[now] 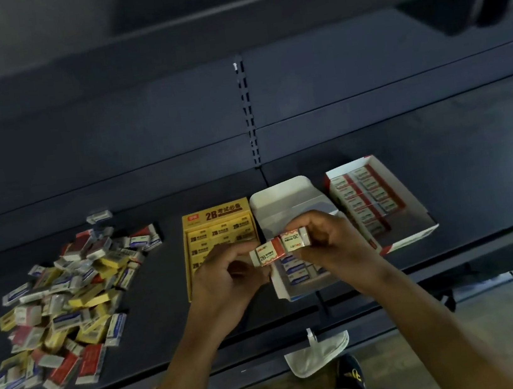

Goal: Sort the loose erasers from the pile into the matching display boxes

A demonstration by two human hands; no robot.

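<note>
Obs.: you hold two red-and-white erasers, both marked 2B, up in front of you above the display boxes. Your left hand (227, 277) has its fingers curled and pinches the near eraser (265, 255) by its left end; your right hand (334, 239) is curled round the far eraser (293, 239), thumb below, fingers over the top. The two erasers sit end to end and appear to touch, printed faces up toward the camera, probably so you can read and compare the wrappers before you commit them. Both hang over the white box (282, 200), whose flap stands open and whose visible contents carry blue labels, so this is likely not their home. The red-trimmed box (415, 233) just to its right holds rows of red-and-white wrappers that look like a match; judgement only, as the print there is too small to read. The yellow box (215, 215) to the left holds yellow 2B erasers. The pile (63, 304) lies well apart at the left of the shelf (163, 290), mixed yellow, blue and red, a lot unsorted. Next move, I judge: carry both rightward and lay them flat in line with the rows. Risk: a loose pinch could drop one into the white box below.
</note>
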